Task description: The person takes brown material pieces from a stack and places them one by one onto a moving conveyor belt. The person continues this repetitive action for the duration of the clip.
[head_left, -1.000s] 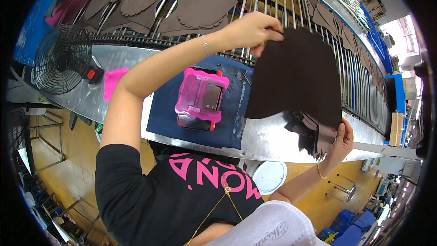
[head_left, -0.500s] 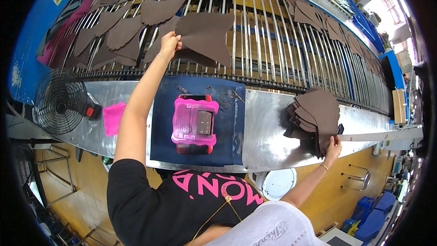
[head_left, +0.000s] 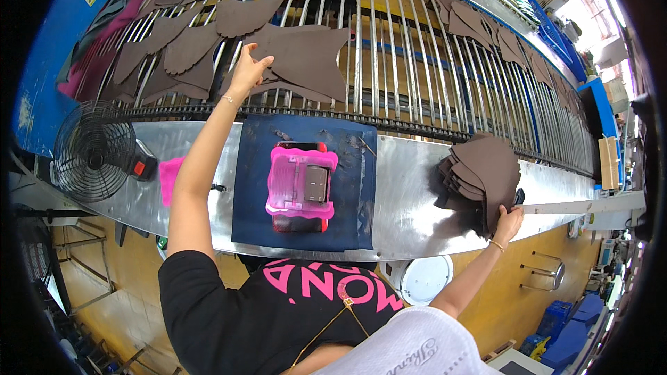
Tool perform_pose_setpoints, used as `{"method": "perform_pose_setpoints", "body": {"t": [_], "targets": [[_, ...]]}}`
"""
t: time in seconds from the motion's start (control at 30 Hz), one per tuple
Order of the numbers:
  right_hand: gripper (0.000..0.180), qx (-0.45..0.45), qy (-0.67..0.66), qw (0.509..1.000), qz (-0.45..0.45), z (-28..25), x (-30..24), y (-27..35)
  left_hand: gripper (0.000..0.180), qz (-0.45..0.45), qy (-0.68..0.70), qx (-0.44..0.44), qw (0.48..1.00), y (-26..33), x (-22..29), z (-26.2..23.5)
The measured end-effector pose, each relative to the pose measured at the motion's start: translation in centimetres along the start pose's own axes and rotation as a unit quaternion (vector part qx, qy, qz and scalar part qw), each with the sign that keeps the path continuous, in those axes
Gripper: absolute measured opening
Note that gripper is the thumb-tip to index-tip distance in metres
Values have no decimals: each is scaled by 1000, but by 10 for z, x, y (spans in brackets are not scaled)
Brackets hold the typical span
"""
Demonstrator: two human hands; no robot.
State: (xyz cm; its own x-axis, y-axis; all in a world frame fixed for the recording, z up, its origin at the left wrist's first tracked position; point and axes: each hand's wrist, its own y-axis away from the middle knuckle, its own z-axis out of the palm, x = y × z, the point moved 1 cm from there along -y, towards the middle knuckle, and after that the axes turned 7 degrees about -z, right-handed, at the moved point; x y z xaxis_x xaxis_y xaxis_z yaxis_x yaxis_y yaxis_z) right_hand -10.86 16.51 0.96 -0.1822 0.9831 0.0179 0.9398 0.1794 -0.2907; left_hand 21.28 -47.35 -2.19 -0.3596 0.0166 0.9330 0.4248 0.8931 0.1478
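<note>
Over the near edge of the bar rack, my left hand is open, its fingers apart. Just right of it a brown flat cut piece lies on the rack, overlapping other brown pieces. My right hand pinches the lower edge of the top brown piece in a fanned stack on the metal table. Between my arms a pink tray-like box with a dark block in it sits on a red-and-black base, on a dark blue mat.
Metal bars with a chain edge run along the far side, with more brown pieces at left and right. A round wire fan and a pink cloth are at the left of the metal table. A stool stands at lower right.
My left hand has let go of the brown piece, which now lies flat on the bars, and has drawn back slightly left. My right hand stays at the stack.
</note>
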Motion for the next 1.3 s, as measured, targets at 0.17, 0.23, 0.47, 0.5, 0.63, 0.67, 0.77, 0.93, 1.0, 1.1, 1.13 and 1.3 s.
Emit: {"method": "perform_pose_setpoints", "body": {"t": [0.17,0.23,0.47,0.5,0.63,0.67,0.77,0.93,1.0,1.1,1.13,1.3], "targets": [[19,-81,-84,990,77,-39,-11,4,54,22,-9,-129,991,59,41,-11],[13,-27,-129,990,53,-74,-42,14,49,33,-28,-145,989,84,58,-13],[28,34,-128,990,48,-20,22,-20,45,96,-56,-218,970,125,91,7],[30,-8,-113,992,62,-8,18,-19,46,98,-34,-226,969,127,86,5],[40,96,-29,995,18,12,5,4,46,100,-56,-230,967,127,70,-6],[42,90,-63,993,46,6,-11,7,44,103,-74,-215,968,130,72,-8],[52,24,-45,998,38,2,-37,20,42,73,-42,-217,973,134,76,-12],[54,-31,-70,996,47,-8,-39,12,42,88,-41,-244,965,142,79,-4],[45,63,-64,995,-39,-8,-41,13,41,101,-54,-257,959,142,78,-3],[27,-20,-202,979,-4,-77,-99,24,41,89,-56,-283,953,146,80,-7],[25,8,-265,963,-44,-97,-118,33,41,74,-54,-289,953,154,89,-6],[25,-1,-590,792,-160,-144,-188,73,43,222,15,-168,960,176,97,18]]}}
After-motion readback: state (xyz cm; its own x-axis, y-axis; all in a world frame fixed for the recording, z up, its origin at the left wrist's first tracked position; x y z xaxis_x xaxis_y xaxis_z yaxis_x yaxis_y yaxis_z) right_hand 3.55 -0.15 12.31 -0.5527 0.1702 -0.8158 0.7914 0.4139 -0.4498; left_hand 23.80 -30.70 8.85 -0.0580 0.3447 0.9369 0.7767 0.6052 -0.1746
